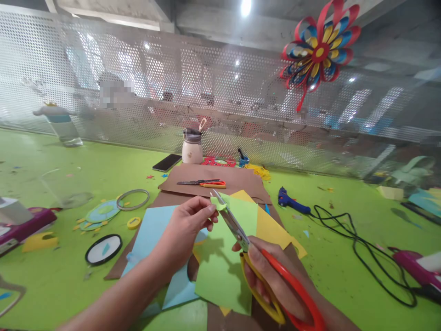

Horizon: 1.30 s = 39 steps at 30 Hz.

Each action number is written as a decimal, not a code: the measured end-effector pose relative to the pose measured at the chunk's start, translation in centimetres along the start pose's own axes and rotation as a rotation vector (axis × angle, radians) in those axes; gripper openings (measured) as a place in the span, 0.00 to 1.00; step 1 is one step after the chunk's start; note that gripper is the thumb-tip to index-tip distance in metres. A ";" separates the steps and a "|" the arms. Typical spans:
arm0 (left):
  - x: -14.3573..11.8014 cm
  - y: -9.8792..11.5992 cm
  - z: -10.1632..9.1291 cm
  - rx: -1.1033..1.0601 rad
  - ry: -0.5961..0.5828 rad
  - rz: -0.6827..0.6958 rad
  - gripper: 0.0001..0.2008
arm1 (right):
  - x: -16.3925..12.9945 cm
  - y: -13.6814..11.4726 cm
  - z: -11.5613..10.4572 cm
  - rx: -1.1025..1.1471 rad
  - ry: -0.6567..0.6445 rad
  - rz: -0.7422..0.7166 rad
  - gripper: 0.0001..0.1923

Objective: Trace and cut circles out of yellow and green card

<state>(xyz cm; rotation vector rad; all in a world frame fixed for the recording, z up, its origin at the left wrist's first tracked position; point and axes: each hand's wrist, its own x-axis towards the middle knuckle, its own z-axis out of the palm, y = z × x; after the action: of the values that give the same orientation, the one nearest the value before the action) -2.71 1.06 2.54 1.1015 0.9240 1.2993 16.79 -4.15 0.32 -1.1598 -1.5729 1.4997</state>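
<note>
My left hand (198, 214) pinches a small piece of light green paper (219, 202) between thumb and fingers, above the middle of the work area. My right hand (272, 266) is wrapped round the red and yellow handles of a pair of scissors (236, 227). The blades point up and left, and the small green piece lies at them near their tips. Below both hands is a larger light green sheet (223, 285). Light blue paper (151, 234) lies to its left, partly under my left forearm, and yellow paper (272, 225) to its right.
Brown paper (172, 198) lies underneath, bearing another pair of scissors (193, 182). Farther back are a phone (167, 162) and a bottle (192, 147). A blue glue gun (292, 201) with a looping black cord (354, 234) sits right; rings and a paper disc (105, 211) lie left.
</note>
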 end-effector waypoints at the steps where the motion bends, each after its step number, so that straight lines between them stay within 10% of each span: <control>1: -0.1 0.1 0.1 -0.015 0.002 -0.014 0.08 | 0.0 -0.1 0.0 -0.001 -0.003 0.002 0.29; 39: -0.4 -0.1 0.4 -0.196 0.018 -0.121 0.06 | -0.4 0.8 0.0 -0.061 0.023 0.077 0.27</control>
<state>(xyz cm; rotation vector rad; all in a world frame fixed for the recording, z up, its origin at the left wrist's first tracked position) -2.34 0.63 2.52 0.8707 0.8446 1.2727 17.08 -4.52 -0.44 -1.2815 -1.5848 1.4912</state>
